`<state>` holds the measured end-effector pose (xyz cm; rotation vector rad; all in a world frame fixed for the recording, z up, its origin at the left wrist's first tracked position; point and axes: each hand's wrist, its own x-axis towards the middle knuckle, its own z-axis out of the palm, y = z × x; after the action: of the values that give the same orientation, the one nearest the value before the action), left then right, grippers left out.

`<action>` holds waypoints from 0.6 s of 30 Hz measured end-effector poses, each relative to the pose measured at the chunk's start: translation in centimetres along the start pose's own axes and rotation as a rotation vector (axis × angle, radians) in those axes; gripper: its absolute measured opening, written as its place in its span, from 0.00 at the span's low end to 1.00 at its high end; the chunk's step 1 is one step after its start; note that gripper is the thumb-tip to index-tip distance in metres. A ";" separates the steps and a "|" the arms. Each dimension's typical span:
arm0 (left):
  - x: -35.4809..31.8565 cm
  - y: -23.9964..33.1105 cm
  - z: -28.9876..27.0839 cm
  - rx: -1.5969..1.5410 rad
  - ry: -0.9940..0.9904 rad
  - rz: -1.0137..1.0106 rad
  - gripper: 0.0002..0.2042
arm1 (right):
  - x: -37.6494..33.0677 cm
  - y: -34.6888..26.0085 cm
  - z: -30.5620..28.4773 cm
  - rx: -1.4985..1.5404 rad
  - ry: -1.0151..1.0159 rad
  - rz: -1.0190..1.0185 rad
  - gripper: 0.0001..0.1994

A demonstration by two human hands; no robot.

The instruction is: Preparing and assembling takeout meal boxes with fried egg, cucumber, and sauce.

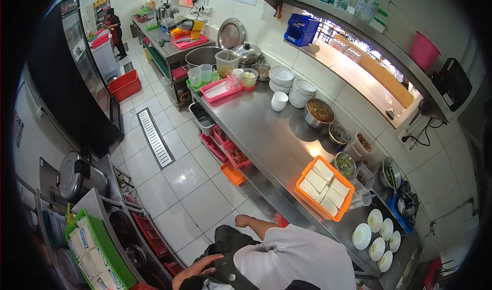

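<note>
My left hand (199, 269) lies on the dark apron (233, 262) at my front, its fingers stretched out and nothing in them. Across from it, my right hand (243, 220) hangs over the tiled floor beside the steel counter, fingers curled in, with nothing visible in it. A white sleeve (302, 254) covers that arm's upper part. Nearest on the counter stands an orange tray (335, 217) filled with several white rectangular slabs (322, 170). Several white bowls (362, 236), with small amounts of something inside, sit to its right.
Along the wall, the steel counter (241, 123) carries stacked white bowls (303, 92), a steel bowl of brown food (319, 112) and a pink tray (221, 90). A green crate (95, 223) of white packages stands lower left. A red bin (124, 86) and another person (114, 31) are farther off.
</note>
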<state>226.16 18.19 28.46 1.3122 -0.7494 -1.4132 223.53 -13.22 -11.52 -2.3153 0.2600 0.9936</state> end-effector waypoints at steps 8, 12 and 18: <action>1.2 1.0 0.5 0.112 -0.131 0.143 0.23 | -1.5 -0.7 -0.4 0.043 0.034 -0.008 0.16; 0.9 1.2 1.3 0.163 -0.122 0.218 0.22 | -0.3 -0.5 -0.5 -0.009 -0.044 -0.059 0.16; 0.4 1.0 1.9 0.210 0.014 0.285 0.21 | 1.8 0.3 -2.3 0.013 -0.062 -0.020 0.17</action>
<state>224.62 17.12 29.66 1.3124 -1.0531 -1.1191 226.02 -14.80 -11.66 -2.2668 0.2169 1.0491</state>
